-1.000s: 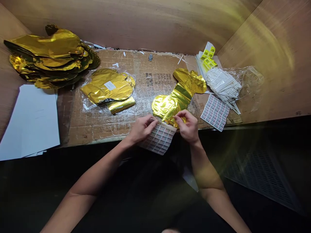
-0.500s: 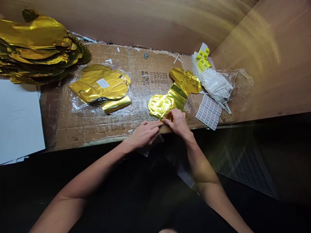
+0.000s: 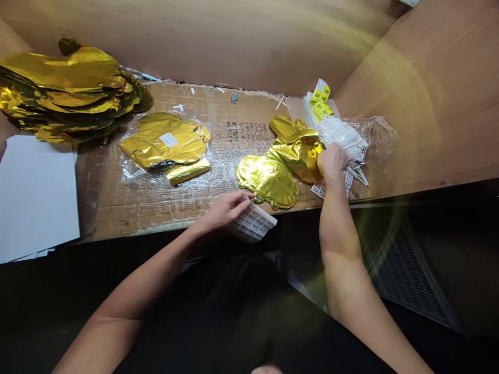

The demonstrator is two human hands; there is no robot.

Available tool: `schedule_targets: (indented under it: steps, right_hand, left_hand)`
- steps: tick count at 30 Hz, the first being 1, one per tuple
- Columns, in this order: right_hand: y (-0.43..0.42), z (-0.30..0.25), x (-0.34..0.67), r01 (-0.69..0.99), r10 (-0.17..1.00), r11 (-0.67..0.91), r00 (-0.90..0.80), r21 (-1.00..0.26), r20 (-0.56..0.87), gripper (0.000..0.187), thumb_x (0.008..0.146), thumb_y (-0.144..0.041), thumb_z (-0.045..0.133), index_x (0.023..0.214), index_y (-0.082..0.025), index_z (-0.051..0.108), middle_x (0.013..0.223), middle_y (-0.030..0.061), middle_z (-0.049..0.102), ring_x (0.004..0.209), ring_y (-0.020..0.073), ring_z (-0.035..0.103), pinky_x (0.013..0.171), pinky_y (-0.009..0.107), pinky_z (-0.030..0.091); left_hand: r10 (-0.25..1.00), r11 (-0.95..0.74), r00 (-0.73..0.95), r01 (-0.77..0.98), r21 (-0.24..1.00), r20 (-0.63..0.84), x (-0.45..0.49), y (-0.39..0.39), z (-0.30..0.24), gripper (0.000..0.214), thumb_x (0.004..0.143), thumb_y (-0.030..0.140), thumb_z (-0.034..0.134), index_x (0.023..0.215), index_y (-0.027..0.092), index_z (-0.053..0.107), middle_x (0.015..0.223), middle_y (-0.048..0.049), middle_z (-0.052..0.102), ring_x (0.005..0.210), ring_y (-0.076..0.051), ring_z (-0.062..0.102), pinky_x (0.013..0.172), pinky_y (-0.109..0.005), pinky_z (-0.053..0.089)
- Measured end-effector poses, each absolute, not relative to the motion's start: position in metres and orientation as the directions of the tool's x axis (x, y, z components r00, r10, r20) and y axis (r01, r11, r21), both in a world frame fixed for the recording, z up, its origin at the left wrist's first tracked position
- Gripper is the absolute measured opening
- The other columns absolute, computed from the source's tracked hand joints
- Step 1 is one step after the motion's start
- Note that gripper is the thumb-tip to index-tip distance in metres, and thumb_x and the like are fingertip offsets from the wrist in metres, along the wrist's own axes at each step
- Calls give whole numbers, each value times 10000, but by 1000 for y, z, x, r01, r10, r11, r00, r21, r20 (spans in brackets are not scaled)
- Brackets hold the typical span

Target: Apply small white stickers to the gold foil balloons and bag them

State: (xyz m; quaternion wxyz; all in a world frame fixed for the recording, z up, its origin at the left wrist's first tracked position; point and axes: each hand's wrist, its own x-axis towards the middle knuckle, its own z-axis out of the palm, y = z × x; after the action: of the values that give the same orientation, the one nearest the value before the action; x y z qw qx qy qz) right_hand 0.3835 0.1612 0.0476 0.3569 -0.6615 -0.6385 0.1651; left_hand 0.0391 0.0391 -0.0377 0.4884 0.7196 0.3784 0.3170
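Wooden panels [image 3: 195, 41] are seen enclosing the bench at the back and right, and a sheet of cardboard [image 3: 245, 111] is laid over the bench top. A stack of white paper [image 3: 35, 197] is placed at the left, and a heap of gold foil balloons [image 3: 66, 93] is piled behind it. A gold foil balloon [image 3: 271, 176] is laid flat on the cardboard, right of centre, with its upper part crumpled, between the two hands. A sealed balloon in a clear bag [image 3: 163, 145] is placed left of it. White sticks [image 3: 341, 136] are bunched on loose clear plastic [image 3: 380, 132] at the right, and the right hand [image 3: 333, 162] is held over them, fingers curled and touching, though a grip on them cannot be told. A sheet of labels [image 3: 253, 223] is grasped by the left hand [image 3: 226, 210] at the near edge of the cardboard. A second sheet of labels [image 3: 329, 190] is partly covered by the right hand. Yellow barcode tags [image 3: 322, 101] are bunched at the back
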Motion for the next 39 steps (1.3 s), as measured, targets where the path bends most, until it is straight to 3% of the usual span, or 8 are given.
schedule_targets:
  steps: [3,6,9,17,26,30,33,39]
  right_hand:
    - [144,56,364,770,939,105,133,-630,318,271,1069,-205,483,997,-64,703,1072,230,711,1005,235,624,864,417,421]
    - [94,38,309,735,964,262,-165,-625,209,151,990,-292,700,962,-154,755,927,85,755,850,193,659,809,345,482]
    - [52,17,263,582,864,428,-489,-692,123,155,1043,-276,641,1055,-206,780,985,50,790,875,188,709,822,320,529]
    - [39,-3,256,723,777,620,-509,-305,371,182,1091,-260,586,1079,-242,767,943,45,778,807,177,645,761,352,407]
    - [27,-3,246,754,753,617,-483,-226,446,216,1083,-210,543,1001,-218,743,940,81,759,845,219,627,781,393,407]
    - [26,-9,245,706,778,604,-424,-369,463,231,1093,-265,554,1228,-208,733,1056,111,775,953,241,685,841,388,495]
    - [25,-14,244,676,800,588,-409,-444,439,246,1102,-264,536,1236,-229,738,1084,101,780,962,229,703,864,386,522]
    - [19,-21,246,672,727,657,-444,-341,524,222,1049,-218,589,1182,-263,761,1057,104,779,972,268,696,843,443,515]
  left_hand:
    - [935,-2,353,129,992,-44,33,42,-29,324,1013,485,609,982,180,714,821,-31,732,715,-176,655,648,-272,501]
    - [955,52,289,61,997,-67,33,42,-24,331,963,501,674,929,172,684,725,2,643,638,-143,559,589,-248,439]
    - [958,56,279,27,998,-61,36,42,-21,333,939,497,703,942,163,694,745,-2,636,649,-136,536,594,-246,425]
    - [968,2,250,87,996,-24,43,38,-19,380,993,506,602,804,179,642,717,11,537,660,-136,456,621,-267,380]
    - [988,-95,140,235,967,64,46,32,-23,455,1019,501,577,689,189,575,661,18,462,640,-139,416,617,-292,339]
    - [984,-112,157,211,971,80,47,31,-23,475,1019,498,584,661,188,551,641,22,428,627,-133,393,611,-294,325]
    - [984,-102,165,185,977,72,47,31,-21,459,1012,509,592,686,186,579,661,15,465,642,-137,419,618,-291,345]
    - [986,-35,165,128,991,14,48,31,-20,471,994,525,602,667,189,555,644,15,455,618,-134,406,586,-288,338]
